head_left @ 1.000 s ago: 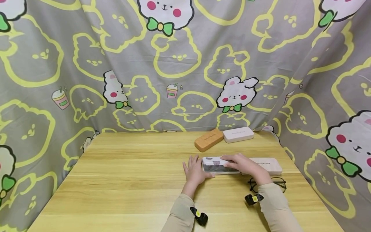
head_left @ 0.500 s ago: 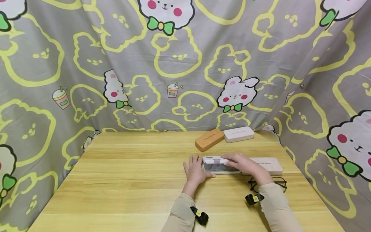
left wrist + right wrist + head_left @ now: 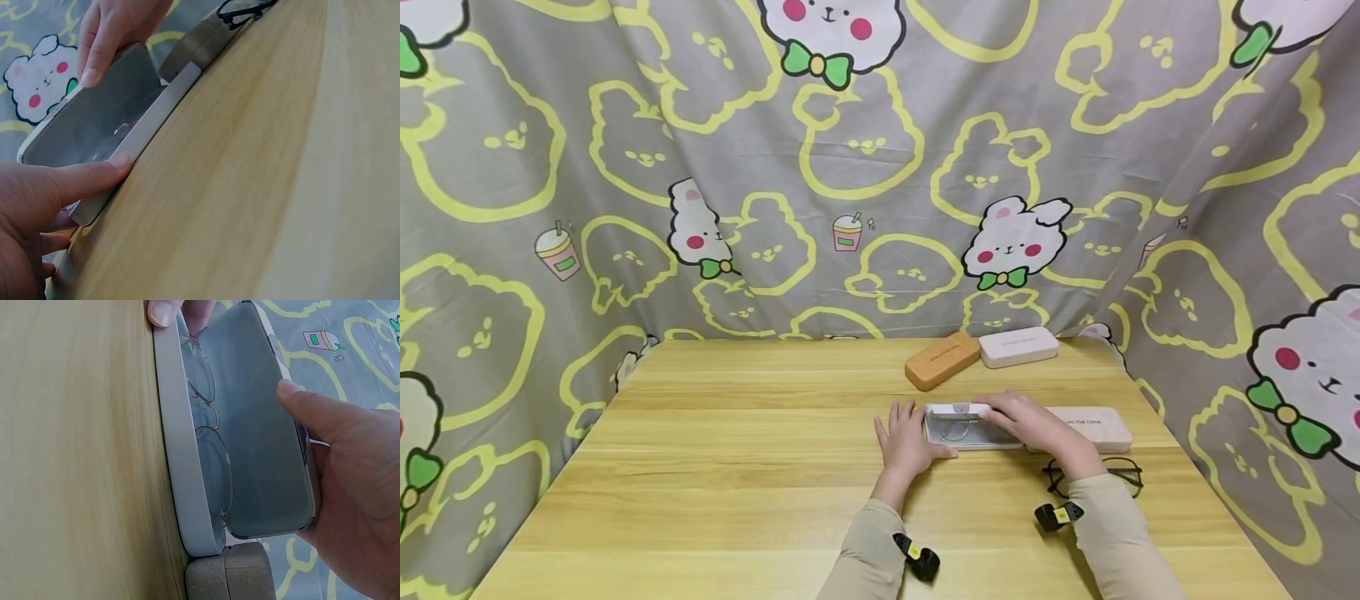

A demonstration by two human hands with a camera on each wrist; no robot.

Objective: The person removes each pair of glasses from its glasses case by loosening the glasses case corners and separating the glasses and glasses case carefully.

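Observation:
A white glasses case [image 3: 973,432] with a grey lining lies lengthwise on the table, its printed lid raised at an angle. Inside, thin-rimmed glasses [image 3: 214,464] rest along the bottom tray. My left hand [image 3: 906,446] holds the case's left end, thumb on the front wall and fingers spread at the end and behind. My right hand [image 3: 1030,421] pinches the lid's edge [image 3: 269,331], its thumb on the inner side and the other fingers behind the lid.
A closed pale case [image 3: 1093,427] touches the right end of the held one. Black-framed glasses [image 3: 1126,477] lie by the right forearm. Farther back on the wooden table [image 3: 737,467] are an orange case [image 3: 942,361] and a white case [image 3: 1018,347], before a patterned curtain [image 3: 880,183].
My right hand has tipped the case's lid farther back, so more of the grey lining and the glasses inside shows. My left hand has stayed at the left end.

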